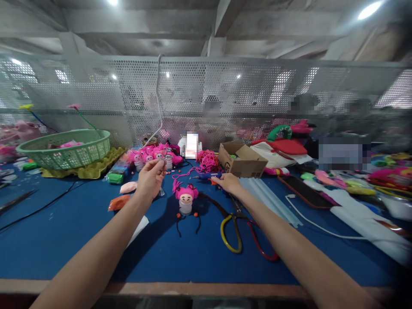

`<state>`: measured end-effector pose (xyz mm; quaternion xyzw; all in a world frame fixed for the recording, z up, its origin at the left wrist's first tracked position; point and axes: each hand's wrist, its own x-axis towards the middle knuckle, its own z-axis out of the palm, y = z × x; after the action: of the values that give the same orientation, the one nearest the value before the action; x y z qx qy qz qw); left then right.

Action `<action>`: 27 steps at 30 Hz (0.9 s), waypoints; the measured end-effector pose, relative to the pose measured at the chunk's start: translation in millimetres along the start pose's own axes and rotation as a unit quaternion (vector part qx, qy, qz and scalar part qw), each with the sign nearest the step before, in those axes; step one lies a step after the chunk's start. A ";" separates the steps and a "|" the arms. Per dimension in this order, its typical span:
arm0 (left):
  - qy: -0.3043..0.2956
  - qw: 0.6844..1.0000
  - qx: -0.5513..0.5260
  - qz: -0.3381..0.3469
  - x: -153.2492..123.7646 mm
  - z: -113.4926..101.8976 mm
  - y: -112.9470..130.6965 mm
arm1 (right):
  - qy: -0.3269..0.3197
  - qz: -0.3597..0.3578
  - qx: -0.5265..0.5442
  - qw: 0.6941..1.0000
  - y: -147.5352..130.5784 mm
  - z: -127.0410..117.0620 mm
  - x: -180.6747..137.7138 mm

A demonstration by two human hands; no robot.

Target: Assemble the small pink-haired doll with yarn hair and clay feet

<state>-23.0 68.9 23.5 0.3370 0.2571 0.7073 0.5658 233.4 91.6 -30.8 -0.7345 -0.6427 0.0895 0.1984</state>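
The bench (167,266) ran blue across the frame to a brown front edge (189,288) at the bottom, and a stretch of its surface lay between that edge and a small pink-haired doll (186,201) standing just below the frame's middle. The doll had a round, smooth head, stringy hair, a whitish rounded body, and dark cords with orange beads at its base.

Left of it, above the bench, the left hand (151,178) had its grip narrowed to a pinch; I couldn't tell what sat between the fingertips. To the right, the right hand (227,181) had its grip wrapped round a blue tool (207,176), whose thin tip pointed left, above the doll's level.

The forearms left a wedge of room around the doll, though metal scissors (237,211) with yellow and red loops crowded its right side, partly beneath the right forearm. Translucent strips (270,201) lay beyond that. Farther back were tangled pink yarn (209,161), a cardboard box (246,166) and, at left, a latticed green basket (71,156).
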 end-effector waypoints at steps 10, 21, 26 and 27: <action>-0.112 0.989 0.101 0.009 -15.3 9.8 3.8 | 0.067 -0.079 0.085 0.991 -28.3 -35.2 -25.2; -0.288 0.918 0.264 -0.063 -51.5 30.4 15.1 | -0.288 -0.100 0.541 0.784 -80.0 -79.6 -93.5; -0.298 0.910 0.278 -0.081 -50.7 28.4 14.6 | -0.272 -0.092 0.571 0.769 -64.2 -71.9 -96.1; -0.302 0.908 0.276 -0.089 -50.9 28.2 14.6 | -0.265 -0.101 0.585 0.760 -61.6 -69.9 -96.7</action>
<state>-3.8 15.5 43.0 0.6531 0.2880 0.4190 0.5612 189.1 -9.5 45.7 -0.3538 -0.5628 0.6182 0.4195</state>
